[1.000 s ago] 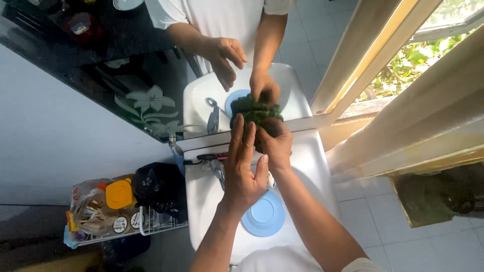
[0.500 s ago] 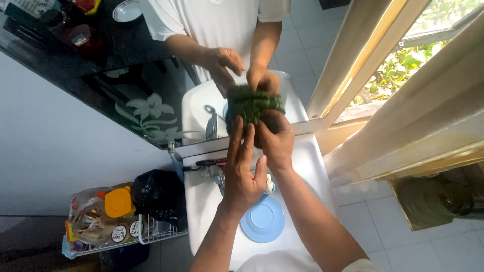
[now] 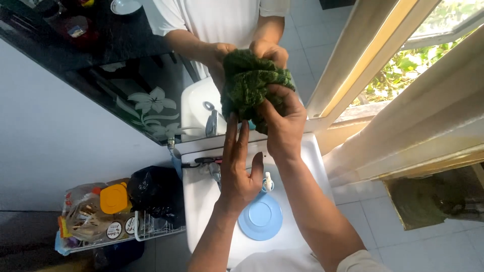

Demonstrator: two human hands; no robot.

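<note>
Green cloth [image 3: 254, 83]: dark, crumpled, bunched against the mirror [image 3: 151, 108] above the white sink [image 3: 204, 201]. Right hand [image 3: 285, 128] clutches its lower edge, fingers curled in. Left hand [image 3: 239, 171] flat, fingers straight, tips touching cloth.

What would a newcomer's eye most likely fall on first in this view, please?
Most likely the dark green cloth, bunched against the mirror above the white sink. The right hand grips it while the left hand lies open just below. A light blue plate sits in the sink.
</note>
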